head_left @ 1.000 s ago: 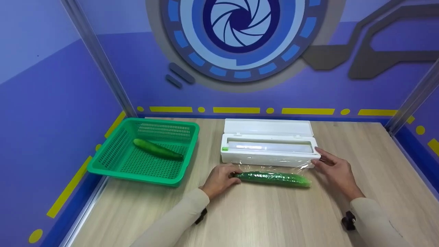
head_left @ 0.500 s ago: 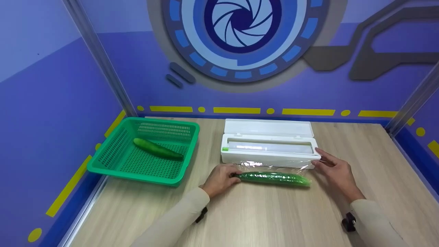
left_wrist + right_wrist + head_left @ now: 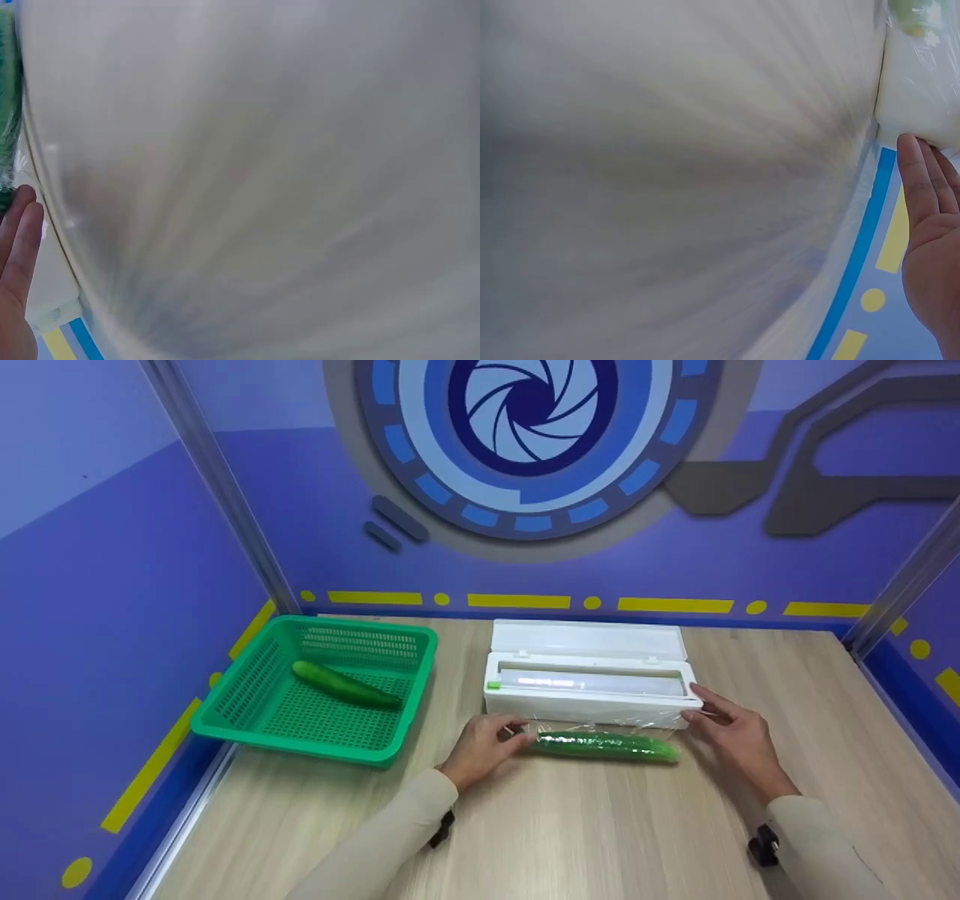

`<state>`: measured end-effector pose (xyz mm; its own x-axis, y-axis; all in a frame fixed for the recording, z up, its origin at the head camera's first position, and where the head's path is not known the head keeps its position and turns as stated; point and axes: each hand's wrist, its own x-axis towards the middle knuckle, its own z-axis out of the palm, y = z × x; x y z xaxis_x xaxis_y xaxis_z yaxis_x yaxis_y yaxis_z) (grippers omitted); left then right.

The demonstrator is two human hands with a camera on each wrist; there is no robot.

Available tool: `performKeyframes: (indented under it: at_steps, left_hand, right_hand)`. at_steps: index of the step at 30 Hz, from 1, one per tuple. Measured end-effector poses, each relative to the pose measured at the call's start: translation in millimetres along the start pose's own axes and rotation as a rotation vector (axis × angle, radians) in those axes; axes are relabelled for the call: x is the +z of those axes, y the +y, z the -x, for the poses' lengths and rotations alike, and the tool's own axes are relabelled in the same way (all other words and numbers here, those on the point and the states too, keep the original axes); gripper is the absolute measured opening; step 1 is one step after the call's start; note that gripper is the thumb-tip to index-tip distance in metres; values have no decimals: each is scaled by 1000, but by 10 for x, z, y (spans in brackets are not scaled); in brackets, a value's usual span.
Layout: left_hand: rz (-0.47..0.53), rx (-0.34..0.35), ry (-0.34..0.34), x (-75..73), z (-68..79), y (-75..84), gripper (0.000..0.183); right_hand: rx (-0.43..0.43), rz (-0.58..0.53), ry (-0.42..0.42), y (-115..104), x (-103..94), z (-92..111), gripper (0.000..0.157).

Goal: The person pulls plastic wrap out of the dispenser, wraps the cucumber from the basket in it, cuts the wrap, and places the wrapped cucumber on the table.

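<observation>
Cucumber (image 3: 611, 745) has edged nearer the box (image 3: 585, 706), likely gathering film (image 3: 559, 727), your left hand (image 3: 482, 750) pinching it, right hand (image 3: 741, 744) pinching the box.

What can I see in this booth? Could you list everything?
Basket: one, green, table's left side
First cucumber: one, green, inside the basket
Box: one, white, lid open, right of the basket
Roll: one, whitish, inside the box
Second cucumber: one, green, under clear film, in front of the box
Table: one, light wood-toned, underneath
Wall panels: three, mostly blue-purple, back and sides
Left hand: one, bare, at the second cucumber's left end
Right hand: one, bare, at the box's right end
Sleeves: two, beige, on the forearms
</observation>
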<state>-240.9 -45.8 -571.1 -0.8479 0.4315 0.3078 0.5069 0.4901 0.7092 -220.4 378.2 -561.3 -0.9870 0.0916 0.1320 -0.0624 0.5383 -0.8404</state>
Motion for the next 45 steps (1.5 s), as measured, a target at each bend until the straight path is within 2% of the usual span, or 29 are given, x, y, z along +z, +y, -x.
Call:
performKeyframes:
  at_steps: [2,6,11,18,23,27,31,35,39,45]
  left_hand:
    - [24,-22,38,-3,-20,4,26]
    - [-15,-59,95,-2,-61,0,18]
    - [-92,-76,110,11,-101,-22,21]
    - [-168,-94,151,-19,-130,-14,5]
    - [-205,-41,215,-56,-150,24,5]
    - [-201,9,246,-88,-158,70,5]
    - [-165,38,252,-108,-162,97,4]
    - [-117,37,232,-123,-174,106,4]
    - [-80,23,197,-134,-191,111,4]
    - [15,-50,155,-171,-212,156,4]
  right_hand:
    - [2,6,-2,5,-3,-1,66]
    - [14,10,-8,7,-7,1,68]
    - [-3,-6,-4,13,-7,-1,67]
    - [-42,-41,0,-10,-11,-6,64]
    - [-88,-4,32,-26,9,7,59]
    - [-164,27,106,-35,58,29,53]
    - [-242,76,199,-70,110,32,42]
    - [-253,107,228,-137,140,54,24]
    - [-207,21,170,-218,130,89,13]
    - [-80,-280,30,-269,89,116,24]
